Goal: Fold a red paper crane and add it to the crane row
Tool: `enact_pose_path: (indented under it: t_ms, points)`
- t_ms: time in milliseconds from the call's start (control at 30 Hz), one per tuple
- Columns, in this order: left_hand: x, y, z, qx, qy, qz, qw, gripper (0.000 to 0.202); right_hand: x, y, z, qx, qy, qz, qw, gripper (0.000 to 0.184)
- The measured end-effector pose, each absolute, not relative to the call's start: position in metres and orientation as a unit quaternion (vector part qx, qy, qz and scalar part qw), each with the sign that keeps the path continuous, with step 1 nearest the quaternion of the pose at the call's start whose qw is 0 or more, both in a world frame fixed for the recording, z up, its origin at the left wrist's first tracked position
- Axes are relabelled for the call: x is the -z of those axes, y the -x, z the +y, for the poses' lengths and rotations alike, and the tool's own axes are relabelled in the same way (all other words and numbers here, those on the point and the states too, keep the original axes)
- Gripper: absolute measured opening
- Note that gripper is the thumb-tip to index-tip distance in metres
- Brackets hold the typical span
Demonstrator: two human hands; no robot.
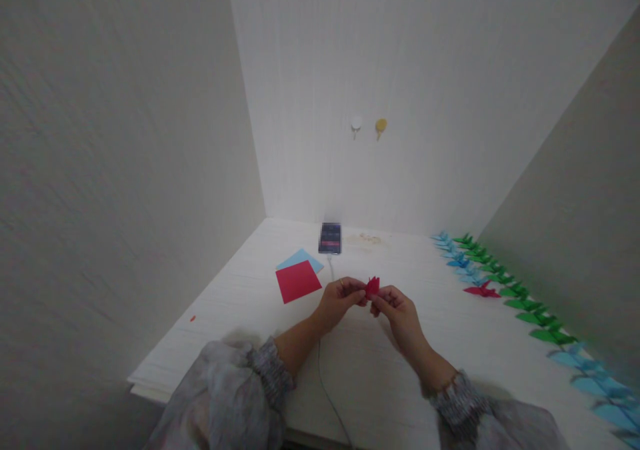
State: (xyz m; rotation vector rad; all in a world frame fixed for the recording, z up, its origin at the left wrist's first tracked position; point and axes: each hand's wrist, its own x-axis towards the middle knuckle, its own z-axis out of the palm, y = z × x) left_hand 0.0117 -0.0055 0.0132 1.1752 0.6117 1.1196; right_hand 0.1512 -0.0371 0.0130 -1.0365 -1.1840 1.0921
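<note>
The small red folded paper [373, 286] was found between the two hands, above the tabletop [240, 323], and directly in front of the person. It lay to the right of the left hand [342, 301] and to the left of the right hand [399, 309], with neither hand clearly nearer. Its pointed part projected up beyond the fingertips; the direction of its long axis could not be determined at this size.

Both hands were nearly closed, thumbs and fingers pinched on the paper from opposite sides. No other object was noted in either hand.

A flat red sheet [299, 282] lay to the left of the left hand, overlapping a light blue sheet [303, 255]. A single red crane [483, 291] lay well apart to the right, beside the row of green cranes [529, 317].
</note>
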Motion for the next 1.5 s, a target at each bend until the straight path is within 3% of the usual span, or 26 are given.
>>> enact_pose_path:
  t_ms: [1167, 1500]
  points:
    - [-0.0084, -0.0148, -0.0039, -0.498, -0.520, 0.319, 0.616, 0.019, -0.0110, -0.1500, -0.0365, -0.464, 0.448, -0.501, 0.577, 0.019]
    - [-0.0080, -0.0145, -0.0029, -0.521, -0.508, 0.272, 0.630, 0.036, -0.0138, -0.1504, -0.0373, -0.414, 0.495, -0.527, 0.553, 0.024]
